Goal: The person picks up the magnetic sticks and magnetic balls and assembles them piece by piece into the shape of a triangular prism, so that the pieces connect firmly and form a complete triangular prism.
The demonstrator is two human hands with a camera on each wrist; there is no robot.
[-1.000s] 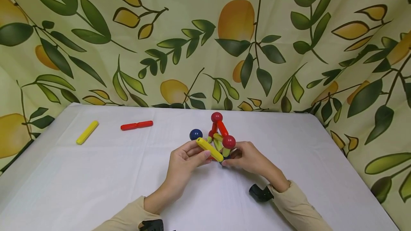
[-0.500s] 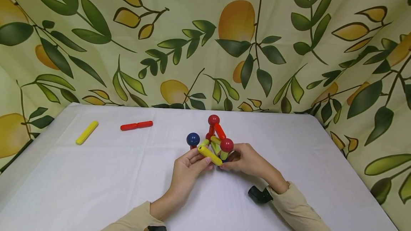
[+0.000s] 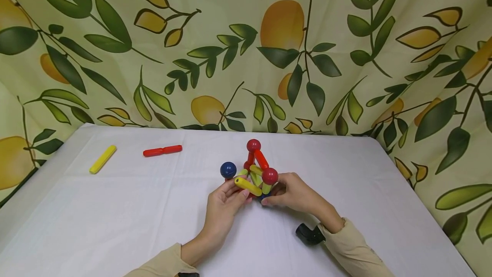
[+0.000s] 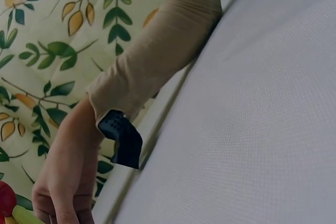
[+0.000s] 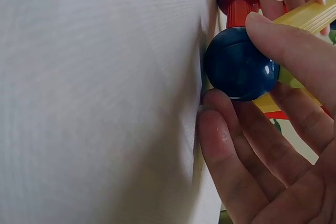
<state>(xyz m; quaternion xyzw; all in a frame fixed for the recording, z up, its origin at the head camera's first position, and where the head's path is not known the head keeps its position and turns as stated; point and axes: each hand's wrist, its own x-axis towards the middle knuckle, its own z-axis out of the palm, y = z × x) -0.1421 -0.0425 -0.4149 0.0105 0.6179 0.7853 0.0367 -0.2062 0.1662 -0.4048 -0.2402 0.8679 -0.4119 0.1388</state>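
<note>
A magnetic ball-and-stick structure stands on the table in the head view, with a red ball (image 3: 253,145) on top, another red ball (image 3: 270,176) in front and a blue ball (image 3: 228,170) at its left. My left hand (image 3: 221,210) pinches a yellow magnetic stick (image 3: 247,186) slanted across the front of the structure. In the right wrist view, my right hand (image 5: 294,145) holds a dark blue corner ball (image 5: 241,64) between thumb and fingers. The stick's right end is close to that corner; whether it touches is unclear. Fingers and sticks hide the structure's inside.
A loose yellow stick (image 3: 103,159) and a loose red stick (image 3: 162,151) lie at the back left of the white-covered table (image 3: 96,217). A patterned curtain (image 3: 215,54) hangs behind. A black wrist camera (image 3: 309,234) sits at the right sleeve.
The structure has shifted slightly left and toward me, both hands moving with it. The yellow stick in my left hand has come lower and tilts less.
</note>
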